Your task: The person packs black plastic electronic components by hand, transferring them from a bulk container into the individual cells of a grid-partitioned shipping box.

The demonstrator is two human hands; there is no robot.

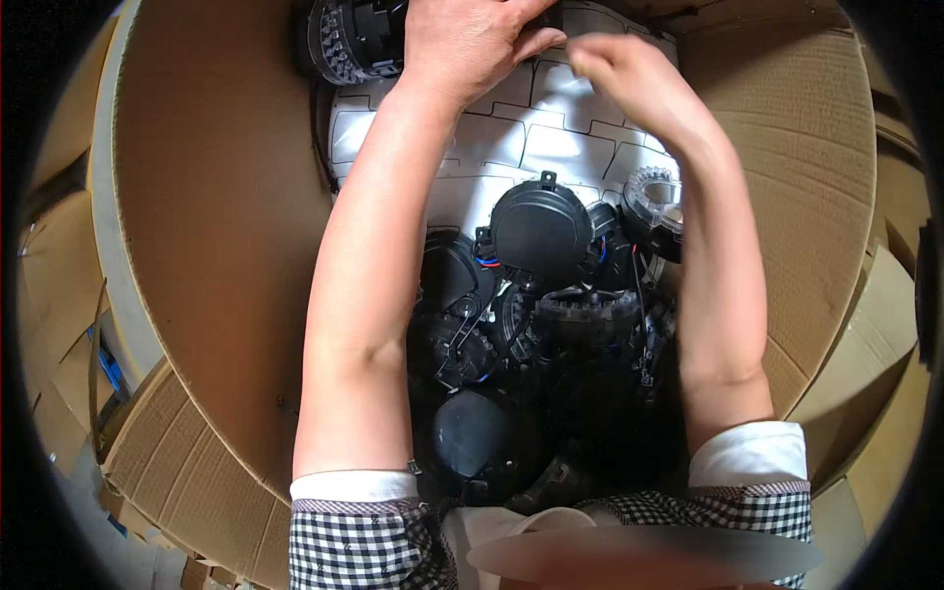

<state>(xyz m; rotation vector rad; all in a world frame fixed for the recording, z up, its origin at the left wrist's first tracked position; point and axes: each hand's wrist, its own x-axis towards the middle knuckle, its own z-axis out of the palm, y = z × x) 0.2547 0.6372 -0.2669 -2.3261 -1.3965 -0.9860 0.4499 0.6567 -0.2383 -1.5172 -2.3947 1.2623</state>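
Observation:
At the top of the head view, my left hand point(467, 44) grips a round black lamp unit point(359, 39) with a clear toothed ring on its left end. The fingertips run past the picture's upper edge, while the thumb points right. Close to that thumb is my right hand point(629, 74), its fingers curled in and blurred by motion; whether it holds anything is not visible. Below both forearms lie several similar units, among them a round black housing point(541, 231), a clear-ringed unit point(652, 197) by my right forearm and a smooth dark dome point(472, 433).
Tall brown cardboard walls point(221, 197) surround the units on both sides. A white sheet with a black brick-like line pattern point(492, 138) lies under my hands. Thin wires point(487, 263) stick out among the units. Outside the box are more cardboard flaps point(197, 472).

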